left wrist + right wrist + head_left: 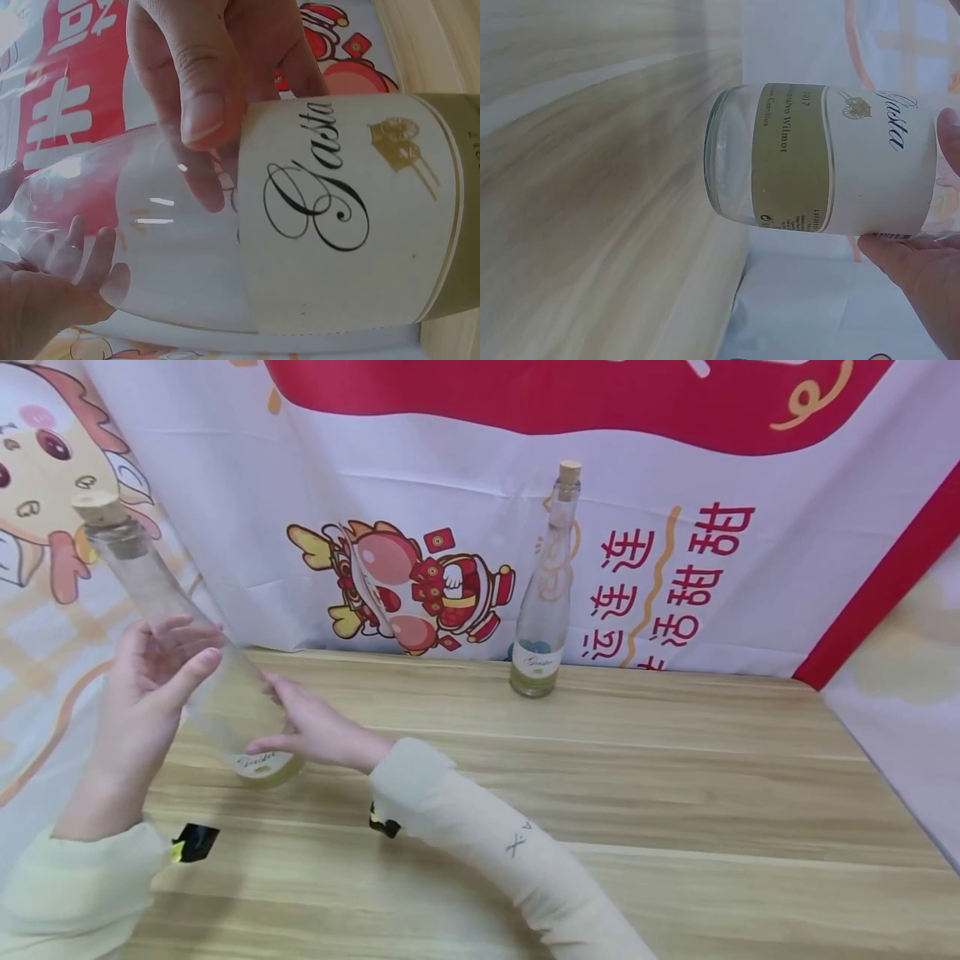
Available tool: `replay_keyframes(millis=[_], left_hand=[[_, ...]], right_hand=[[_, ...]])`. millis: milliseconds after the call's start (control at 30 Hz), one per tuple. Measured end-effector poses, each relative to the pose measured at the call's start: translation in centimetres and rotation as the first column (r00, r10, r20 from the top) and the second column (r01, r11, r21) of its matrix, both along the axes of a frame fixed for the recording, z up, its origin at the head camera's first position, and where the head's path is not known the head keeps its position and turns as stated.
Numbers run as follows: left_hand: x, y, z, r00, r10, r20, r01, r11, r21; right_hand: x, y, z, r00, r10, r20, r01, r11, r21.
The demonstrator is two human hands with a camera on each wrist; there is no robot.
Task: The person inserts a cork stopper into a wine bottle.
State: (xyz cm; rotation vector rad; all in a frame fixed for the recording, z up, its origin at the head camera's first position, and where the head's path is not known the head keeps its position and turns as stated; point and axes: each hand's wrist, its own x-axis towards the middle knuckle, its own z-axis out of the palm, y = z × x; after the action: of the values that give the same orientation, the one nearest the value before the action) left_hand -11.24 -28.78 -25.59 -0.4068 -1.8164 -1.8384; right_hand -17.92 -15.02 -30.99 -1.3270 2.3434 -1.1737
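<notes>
A clear corked glass bottle [240, 685] leans at the left of the head view, its cork [100, 508] towards the upper left. My right hand [322, 727] grips its lower body just above the cream and olive label [870, 165], with the thumb on the near side. Higher up, my left hand [150, 685] is loosely round the bottle's shoulder. Its thumb lies in front, and in the left wrist view its fingers [71, 255] show through the glass. The right wrist view shows the bottle's base [724, 150] over the table.
A second corked bottle [542, 610] with a similar label stands upright near the table's back edge. Behind the wooden table [712, 777] hangs a white cloth [465, 468] with red lettering and cartoon figures. A patterned cloth [45, 635] borders the left side.
</notes>
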Motion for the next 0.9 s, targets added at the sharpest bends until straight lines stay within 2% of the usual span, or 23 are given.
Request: replay_keyframes(millis=[200,433,633,733,833,900], left_hand=[[-0.3,-1.0,-0.7,1.0,0.012,-0.004,-0.012,0.999,0.038],[-1.4,-1.5,-2.3,1.0,0.013,0.028,-0.015,0.997,0.078],[-2.5,-1.6,-2.5,0.998,0.051,0.046,-0.054,0.997,0.058],[-2.9,-1.6,-2.6,0.998,0.05,0.04,-0.052,0.997,0.063],[-3.2,-1.7,-2.7,0.998,0.048,0.051,-0.052,0.996,0.076],[-3.2,-1.7,-2.7,0.993,0.063,0.095,-0.07,0.995,0.071]], right_hand=[[-0.4,-1.7,-0.7,0.996,0.0,0.084,0.001,1.0,-0.006],[-1.4,-2.1,-2.0,0.984,-0.024,0.176,0.029,0.999,-0.029],[-2.0,-2.2,-2.6,0.976,-0.055,0.213,0.063,0.998,-0.029],[-2.2,-2.2,-2.6,0.972,-0.06,0.229,0.069,0.997,-0.034],[-2.3,-2.0,-2.8,0.978,-0.051,0.203,0.059,0.998,-0.034],[-2.4,-1.5,-3.2,0.983,-0.054,0.176,0.056,0.998,-0.007]])
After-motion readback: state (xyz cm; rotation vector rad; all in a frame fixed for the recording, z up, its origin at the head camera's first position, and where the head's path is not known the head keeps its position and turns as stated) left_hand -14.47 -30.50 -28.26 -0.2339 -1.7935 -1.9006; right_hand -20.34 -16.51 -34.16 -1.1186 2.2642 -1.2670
